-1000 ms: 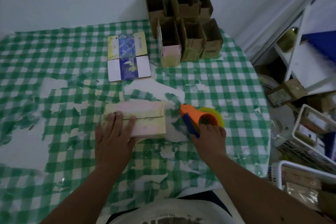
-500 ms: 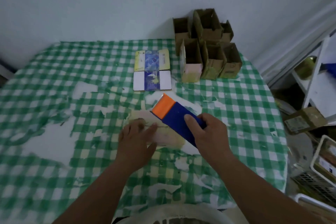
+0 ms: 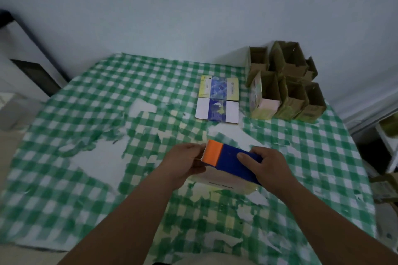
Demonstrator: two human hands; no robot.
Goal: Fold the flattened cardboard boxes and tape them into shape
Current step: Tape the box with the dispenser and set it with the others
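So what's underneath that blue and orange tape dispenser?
A pale folded box lies on the checked tablecloth below the tape dispenser. Only its near side shows; the dispenser and both hands, left and right, cover its top.

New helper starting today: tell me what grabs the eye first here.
The orange-and-blue tape dispenser, front centre, gripped by the right hand while the left hand pinches at its toothed edge, over a pale folded box. Behind, a cluster of assembled cardboard boxes stands at the far right of the green checked tablecloth.
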